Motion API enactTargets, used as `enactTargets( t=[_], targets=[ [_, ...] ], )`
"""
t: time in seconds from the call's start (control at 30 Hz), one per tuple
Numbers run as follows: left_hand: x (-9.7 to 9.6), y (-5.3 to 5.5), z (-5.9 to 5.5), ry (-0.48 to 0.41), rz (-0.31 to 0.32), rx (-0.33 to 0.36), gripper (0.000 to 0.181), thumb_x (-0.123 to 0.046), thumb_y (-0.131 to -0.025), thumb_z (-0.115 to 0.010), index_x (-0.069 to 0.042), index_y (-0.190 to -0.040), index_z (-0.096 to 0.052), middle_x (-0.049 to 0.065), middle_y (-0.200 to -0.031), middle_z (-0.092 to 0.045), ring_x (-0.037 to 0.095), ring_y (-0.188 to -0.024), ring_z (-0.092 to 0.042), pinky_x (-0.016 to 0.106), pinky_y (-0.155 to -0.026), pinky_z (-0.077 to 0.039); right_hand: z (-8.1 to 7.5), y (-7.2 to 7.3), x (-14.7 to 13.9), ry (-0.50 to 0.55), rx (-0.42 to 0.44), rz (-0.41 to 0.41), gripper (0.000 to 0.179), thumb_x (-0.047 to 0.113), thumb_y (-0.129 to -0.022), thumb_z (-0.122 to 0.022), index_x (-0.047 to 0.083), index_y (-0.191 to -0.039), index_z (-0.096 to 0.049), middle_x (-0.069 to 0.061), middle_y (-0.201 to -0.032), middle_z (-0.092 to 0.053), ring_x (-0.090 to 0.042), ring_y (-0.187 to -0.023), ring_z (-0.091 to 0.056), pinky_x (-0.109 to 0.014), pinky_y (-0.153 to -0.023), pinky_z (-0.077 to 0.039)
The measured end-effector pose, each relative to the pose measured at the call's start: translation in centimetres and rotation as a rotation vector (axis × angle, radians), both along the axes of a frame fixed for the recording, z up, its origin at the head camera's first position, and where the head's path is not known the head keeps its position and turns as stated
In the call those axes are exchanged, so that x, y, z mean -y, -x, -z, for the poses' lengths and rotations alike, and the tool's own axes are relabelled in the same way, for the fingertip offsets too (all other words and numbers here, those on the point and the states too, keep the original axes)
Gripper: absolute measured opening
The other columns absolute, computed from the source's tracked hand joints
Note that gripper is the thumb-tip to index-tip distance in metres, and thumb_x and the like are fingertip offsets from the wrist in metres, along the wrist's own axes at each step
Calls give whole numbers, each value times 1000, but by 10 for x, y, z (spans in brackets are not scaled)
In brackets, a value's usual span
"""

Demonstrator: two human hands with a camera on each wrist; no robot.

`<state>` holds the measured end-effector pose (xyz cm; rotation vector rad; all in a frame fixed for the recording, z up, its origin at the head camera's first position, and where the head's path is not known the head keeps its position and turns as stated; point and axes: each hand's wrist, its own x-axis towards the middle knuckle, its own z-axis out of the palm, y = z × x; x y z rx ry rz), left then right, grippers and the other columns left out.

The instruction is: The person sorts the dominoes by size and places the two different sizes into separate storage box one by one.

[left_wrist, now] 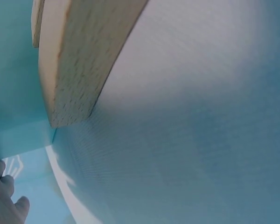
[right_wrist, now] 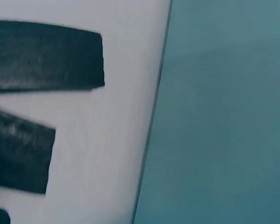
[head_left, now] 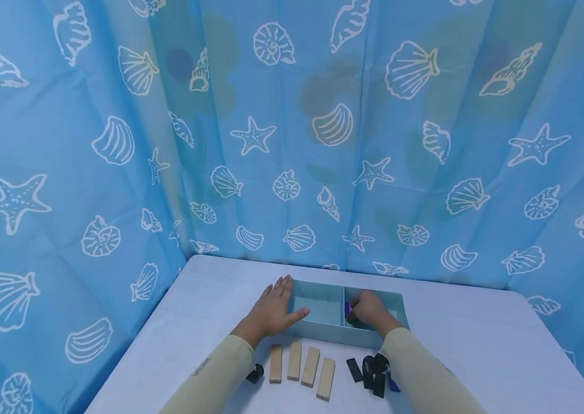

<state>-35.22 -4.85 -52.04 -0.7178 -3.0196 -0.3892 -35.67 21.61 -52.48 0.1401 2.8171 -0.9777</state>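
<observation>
Four oblong, grainy wooden blocks (head_left: 310, 366) lie near the tray (head_left: 333, 334), left fingers (head_left: 284, 286) straight, right fingers (head_left: 358, 310) unclear in grip.

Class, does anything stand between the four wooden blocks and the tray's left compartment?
Yes: the tray's near wall stands between the wooden blocks and the left compartment. The left hand also lies across that compartment's left end. No other object is visible in between.

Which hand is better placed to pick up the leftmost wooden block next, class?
Probably the left hand: it is nearer that wooden block, its fingers straight, at the left end of the box. The right hand is inside the right compartment.
</observation>
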Motion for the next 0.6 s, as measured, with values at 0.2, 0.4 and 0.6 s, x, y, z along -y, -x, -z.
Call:
enactTargets(
  t=[0.2,0.4,0.6],
  targets=[
    [0,0,-3,15,1,0,96,-71,-92,-38,-2,-155,-14,12,-161,-14,27,-147,-10,47,-116,-13,-6,-7,-13,23,-15,-4,19,6,-82,-75,0,-100,-71,-7,-87,-65,-24,-82,-61,-45,-77,-54],
    [-1,2,-2,21,-1,-10,96,-71,-92,-37,-2,-155,-14,12,-161,-15,27,-147,-11,47,-116,-13,-19,-19,-25,106,-13,19,33,9,-85,-73,-2,-115,-66,-6,-94,-66,-23,-87,-65,-45,-82,-54],
    [-2,-1,-1,2,1,-5,96,-71,-92,-38,-2,-155,-15,12,-161,-15,27,-147,-10,48,-116,-13,-35,-36,-37,276,-6,57,38,6,-88,-69,-6,-122,-59,-10,-96,-66,-23,-85,-69,-37,-75,-57]
  ],
)
